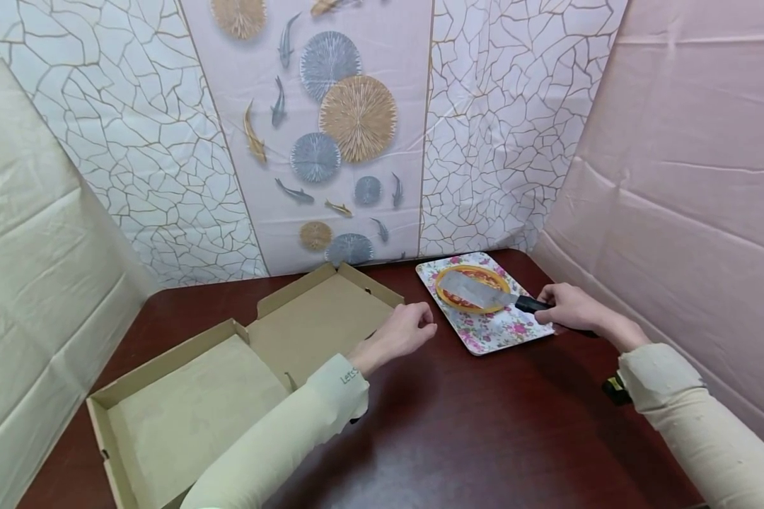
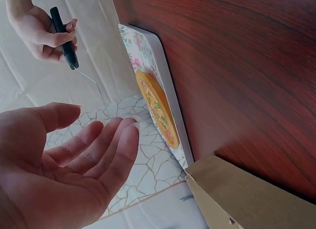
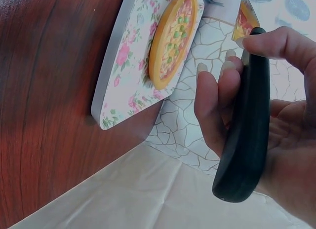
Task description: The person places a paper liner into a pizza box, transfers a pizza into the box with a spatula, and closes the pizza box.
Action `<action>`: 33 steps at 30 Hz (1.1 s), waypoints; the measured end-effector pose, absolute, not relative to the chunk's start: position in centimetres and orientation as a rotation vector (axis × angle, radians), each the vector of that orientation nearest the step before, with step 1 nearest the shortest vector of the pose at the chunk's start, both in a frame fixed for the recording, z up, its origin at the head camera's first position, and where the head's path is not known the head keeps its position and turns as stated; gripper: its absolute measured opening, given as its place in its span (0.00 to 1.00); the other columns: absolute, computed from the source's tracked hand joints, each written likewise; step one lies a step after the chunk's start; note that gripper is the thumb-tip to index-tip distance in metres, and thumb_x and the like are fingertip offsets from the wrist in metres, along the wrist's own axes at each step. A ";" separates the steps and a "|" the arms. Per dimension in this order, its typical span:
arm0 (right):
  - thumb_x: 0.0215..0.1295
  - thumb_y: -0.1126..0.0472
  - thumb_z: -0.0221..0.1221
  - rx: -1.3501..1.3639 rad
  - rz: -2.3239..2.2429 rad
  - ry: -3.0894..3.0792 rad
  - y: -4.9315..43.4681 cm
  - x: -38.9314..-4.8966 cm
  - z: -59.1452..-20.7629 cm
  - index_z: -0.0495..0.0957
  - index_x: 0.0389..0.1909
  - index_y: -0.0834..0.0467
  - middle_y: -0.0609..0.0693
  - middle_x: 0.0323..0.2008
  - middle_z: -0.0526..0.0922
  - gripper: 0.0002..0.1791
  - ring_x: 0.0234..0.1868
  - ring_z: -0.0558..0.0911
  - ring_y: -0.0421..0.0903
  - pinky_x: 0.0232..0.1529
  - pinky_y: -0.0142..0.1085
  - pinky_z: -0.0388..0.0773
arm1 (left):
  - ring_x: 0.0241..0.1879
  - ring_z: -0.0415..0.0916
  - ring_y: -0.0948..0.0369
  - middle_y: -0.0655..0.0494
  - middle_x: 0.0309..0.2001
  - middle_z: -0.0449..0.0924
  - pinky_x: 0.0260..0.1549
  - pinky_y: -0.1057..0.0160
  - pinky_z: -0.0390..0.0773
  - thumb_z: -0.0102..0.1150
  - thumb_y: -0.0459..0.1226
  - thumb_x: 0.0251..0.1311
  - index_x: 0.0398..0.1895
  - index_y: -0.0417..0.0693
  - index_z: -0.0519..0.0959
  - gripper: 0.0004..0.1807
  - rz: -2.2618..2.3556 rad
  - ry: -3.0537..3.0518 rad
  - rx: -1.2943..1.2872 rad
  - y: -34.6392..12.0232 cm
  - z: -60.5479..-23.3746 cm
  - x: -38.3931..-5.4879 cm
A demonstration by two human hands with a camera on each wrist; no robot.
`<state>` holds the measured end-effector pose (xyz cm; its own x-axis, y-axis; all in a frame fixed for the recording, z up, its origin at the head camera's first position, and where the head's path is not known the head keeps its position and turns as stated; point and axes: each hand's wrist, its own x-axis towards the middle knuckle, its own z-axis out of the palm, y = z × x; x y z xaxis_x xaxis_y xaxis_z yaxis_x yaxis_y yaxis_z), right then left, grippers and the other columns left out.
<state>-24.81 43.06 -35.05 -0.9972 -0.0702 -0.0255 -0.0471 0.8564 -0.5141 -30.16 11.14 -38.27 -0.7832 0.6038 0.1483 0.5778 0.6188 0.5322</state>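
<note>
My right hand [image 1: 571, 308] grips the black handle of a metal spatula [image 1: 474, 289], thumb laid along the handle. Its flat blade is raised over a small pizza [image 3: 172, 46] with an orange-yellow crust and red, yellow and green topping, covering part of it in the head view. Beneath the pizza lies a white floral board [image 1: 503, 332]; the right wrist view shows its thick pale edge. My left hand [image 1: 397, 332] hovers above the table beside the cardboard box, palm up in its wrist view, fingers loosely bent and holding nothing.
An opened brown cardboard pizza box [image 1: 197, 403] lies at the left, its flap [image 1: 321, 318] spread toward the back, partly behind my left forearm. The dark red wooden table [image 1: 484, 431] meets patterned cloth [image 1: 484, 127] at the back and plain cloth at both sides.
</note>
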 end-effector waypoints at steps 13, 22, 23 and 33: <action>0.51 0.62 0.62 -0.095 -0.849 2.988 42.3 -25.1 -35.3 0.75 0.38 0.68 0.51 0.27 0.80 0.16 0.19 0.78 0.40 0.22 0.31 0.77 | 0.25 0.70 0.64 0.60 0.26 0.76 0.25 0.70 0.69 0.54 0.41 0.65 0.36 0.50 0.77 0.05 0.896 2.818 1.044 11.8 -38.6 -31.0; 0.51 0.63 0.61 -0.084 -0.899 2.969 41.6 -25.1 -35.3 0.74 0.42 0.69 0.53 0.30 0.80 0.18 0.20 0.79 0.41 0.24 0.35 0.80 | 0.25 0.71 0.63 0.58 0.27 0.77 0.25 0.69 0.69 0.53 0.41 0.66 0.37 0.48 0.78 0.07 0.904 2.822 1.042 12.1 -39.0 -31.4; 0.51 0.63 0.61 -0.083 -0.898 2.971 41.6 -25.1 -35.3 0.74 0.42 0.69 0.53 0.30 0.80 0.18 0.20 0.79 0.42 0.24 0.36 0.80 | 0.25 0.71 0.63 0.58 0.27 0.77 0.25 0.69 0.69 0.53 0.41 0.66 0.37 0.48 0.78 0.07 0.904 2.819 1.038 12.2 -39.0 -31.4; 0.52 0.63 0.61 -0.096 -0.902 2.993 41.4 -25.3 -35.6 0.75 0.40 0.69 0.53 0.29 0.82 0.16 0.21 0.81 0.44 0.25 0.37 0.81 | 0.20 0.69 0.65 0.60 0.22 0.73 0.20 0.70 0.67 0.52 0.41 0.66 0.36 0.49 0.76 0.06 0.943 2.818 1.031 12.7 -39.2 -31.3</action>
<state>-25.32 41.35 -35.58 -0.9980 -0.0625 0.0044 -0.0545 0.8319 -0.5522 -31.33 12.66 -39.16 -0.7851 0.5861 0.2002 0.5886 0.6055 0.5357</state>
